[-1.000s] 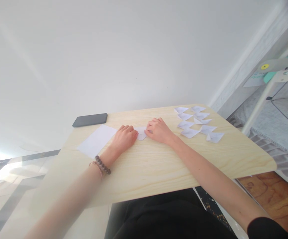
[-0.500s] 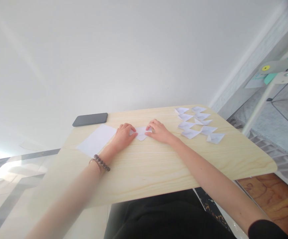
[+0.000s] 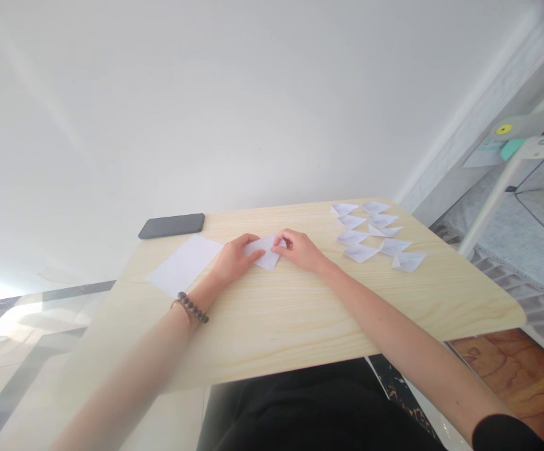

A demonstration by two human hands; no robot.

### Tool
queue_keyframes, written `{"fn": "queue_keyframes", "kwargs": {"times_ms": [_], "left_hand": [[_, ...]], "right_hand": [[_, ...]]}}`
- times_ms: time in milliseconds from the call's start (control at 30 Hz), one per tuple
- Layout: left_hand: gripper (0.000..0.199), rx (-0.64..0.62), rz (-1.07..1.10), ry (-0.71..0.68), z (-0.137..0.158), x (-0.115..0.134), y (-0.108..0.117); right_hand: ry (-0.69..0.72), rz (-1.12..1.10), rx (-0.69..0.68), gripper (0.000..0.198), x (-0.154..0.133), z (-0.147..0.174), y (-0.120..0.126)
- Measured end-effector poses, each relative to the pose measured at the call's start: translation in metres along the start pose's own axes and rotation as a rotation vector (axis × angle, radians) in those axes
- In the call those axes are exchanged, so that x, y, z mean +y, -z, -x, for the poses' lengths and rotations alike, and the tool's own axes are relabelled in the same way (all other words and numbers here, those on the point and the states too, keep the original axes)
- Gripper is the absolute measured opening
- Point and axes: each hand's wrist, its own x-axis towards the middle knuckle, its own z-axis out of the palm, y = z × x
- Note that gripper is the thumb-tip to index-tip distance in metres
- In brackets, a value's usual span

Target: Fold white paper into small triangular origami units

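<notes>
Between my two hands is a small piece of folded white paper [image 3: 268, 255], just over the wooden table. My left hand [image 3: 237, 258] grips its left side, thumb on the near face and fingers behind. At its upper right edge my right hand [image 3: 297, 249] pinches the paper between thumb and forefinger. The paper's far side is hidden. A flat sheet of white paper [image 3: 182, 262] lies left of my left hand. To the right of my right hand, several folded paper boats [image 3: 360, 252] stand in two rough columns.
A dark phone [image 3: 172, 225] lies at the table's far left corner, near the white wall [image 3: 253, 125]. The light wooden table [image 3: 272, 326] ends close to my lap. Beyond its right edge stands a pale metal frame [image 3: 492, 194].
My left thumb has moved in across the paper, and my right fingers have closed into a pinch at its edge. The paper has tilted and its outline looks different. The boats and phone stay put.
</notes>
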Motion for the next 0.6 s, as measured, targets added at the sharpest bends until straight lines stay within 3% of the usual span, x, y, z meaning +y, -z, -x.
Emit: {"fn": "queue_keyframes", "kwargs": {"times_ms": [67, 233, 600], "left_hand": [[0.034, 0.006, 0.092, 0.038, 0.0, 0.002, 0.001], [0.039, 0.04, 0.269, 0.096, 0.005, 0.012, 0.0], [0.038, 0.176, 0.273, 0.135, 0.002, 0.015, -0.001]], "right_hand": [[-0.005, -0.078, 0.002, 0.016, -0.002, 0.001, -0.002], [-0.06, -0.314, 0.044, 0.052, -0.003, 0.0, -0.006], [-0.05, -0.295, 0.086, 0.027, -0.01, -0.002, -0.003]]}}
